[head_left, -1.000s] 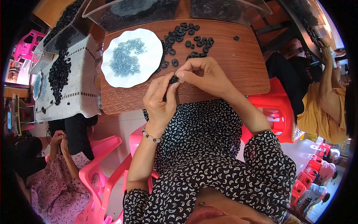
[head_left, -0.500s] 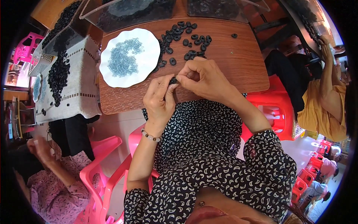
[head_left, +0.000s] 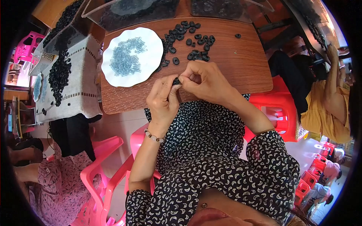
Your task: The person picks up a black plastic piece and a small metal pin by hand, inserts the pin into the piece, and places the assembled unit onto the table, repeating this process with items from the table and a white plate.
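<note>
Stretching across the upper middle of the view is a brown wooden table (head_left: 226, 64), its near edge just above the person's lap. On it sits a white scalloped plate (head_left: 151, 41) heaped with small pale blue pieces (head_left: 126, 56), and to its right a loose scatter of black ring-shaped parts (head_left: 188, 39) spreads toward the far edge. Clear plastic trays (head_left: 128, 13) of dark parts line the table's back. To the left stands a second table under a pale cloth (head_left: 75, 94), strewn with more black parts. Pink plastic chairs (head_left: 102, 177) and a red stool (head_left: 279, 113) stand on the light floor, with other people seated nearby. Both hands meet over the near table edge: the left hand (head_left: 164, 101) and right hand (head_left: 205, 81) pinch one small black part (head_left: 176, 81) between their fingertips, fingers curled narrowly around it.
</note>
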`<state>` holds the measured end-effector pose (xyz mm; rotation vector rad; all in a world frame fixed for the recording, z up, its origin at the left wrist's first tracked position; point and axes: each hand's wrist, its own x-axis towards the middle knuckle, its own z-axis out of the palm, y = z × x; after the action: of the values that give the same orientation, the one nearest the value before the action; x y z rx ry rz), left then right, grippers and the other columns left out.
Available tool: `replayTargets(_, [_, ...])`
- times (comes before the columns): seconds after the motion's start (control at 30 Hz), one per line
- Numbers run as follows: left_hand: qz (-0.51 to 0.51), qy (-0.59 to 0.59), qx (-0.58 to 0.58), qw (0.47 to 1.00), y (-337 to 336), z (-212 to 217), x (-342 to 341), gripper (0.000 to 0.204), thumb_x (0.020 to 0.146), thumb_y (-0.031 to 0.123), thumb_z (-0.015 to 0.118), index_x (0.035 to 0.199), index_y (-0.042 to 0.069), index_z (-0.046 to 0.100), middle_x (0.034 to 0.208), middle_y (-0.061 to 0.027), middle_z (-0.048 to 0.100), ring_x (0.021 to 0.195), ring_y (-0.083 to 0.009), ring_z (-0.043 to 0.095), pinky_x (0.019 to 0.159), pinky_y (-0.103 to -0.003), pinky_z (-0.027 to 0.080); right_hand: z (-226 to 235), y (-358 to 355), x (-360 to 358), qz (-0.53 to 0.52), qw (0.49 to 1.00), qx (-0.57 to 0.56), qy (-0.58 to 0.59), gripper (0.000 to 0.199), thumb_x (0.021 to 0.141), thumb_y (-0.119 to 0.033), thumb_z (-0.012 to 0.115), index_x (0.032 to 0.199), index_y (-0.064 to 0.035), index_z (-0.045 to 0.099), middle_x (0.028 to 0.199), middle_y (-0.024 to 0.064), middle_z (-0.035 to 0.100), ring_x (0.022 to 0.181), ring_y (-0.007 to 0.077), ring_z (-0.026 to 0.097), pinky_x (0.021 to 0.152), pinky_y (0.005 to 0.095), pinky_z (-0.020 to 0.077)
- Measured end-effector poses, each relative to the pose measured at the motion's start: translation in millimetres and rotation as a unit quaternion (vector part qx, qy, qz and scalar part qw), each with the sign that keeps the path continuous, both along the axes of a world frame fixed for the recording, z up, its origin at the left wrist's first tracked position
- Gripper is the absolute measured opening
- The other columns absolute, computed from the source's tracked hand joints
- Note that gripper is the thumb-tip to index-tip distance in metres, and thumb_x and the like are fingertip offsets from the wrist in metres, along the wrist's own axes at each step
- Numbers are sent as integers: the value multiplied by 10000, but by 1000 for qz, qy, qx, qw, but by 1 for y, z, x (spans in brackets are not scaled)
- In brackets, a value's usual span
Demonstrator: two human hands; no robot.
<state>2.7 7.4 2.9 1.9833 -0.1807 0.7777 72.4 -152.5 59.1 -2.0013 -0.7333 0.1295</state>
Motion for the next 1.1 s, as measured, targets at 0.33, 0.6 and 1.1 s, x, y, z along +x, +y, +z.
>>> replayTargets(0.33, [-26,50,-20,998,3,1,1,309,914,-45,685,1212,29,723,975,-117,703,808,-186,683,694,-283,536,2,-6,11,36,990,-12,138,115,906,-89,705,881,21,685,828,36,720,752,58,643,664,237,527])
replayTargets(0.6, [-39,61,-53,996,1,-1,1,279,940,-30,677,1210,25,723,959,-91,703,810,-148,669,693,-257,523,4,-8,17,53,985,-12,161,120,917,-100,673,914,19,678,841,31,713,770,64,645,703,245,523])
replayTargets(1.1, [-36,72,-29,996,1,1,1,302,920,-34,699,1218,11,716,979,-103,703,855,-169,675,749,-269,535,-1,-7,18,40,984,18,170,132,914,-114,707,935,16,703,804,-2,690,736,43,609,657,229,495])
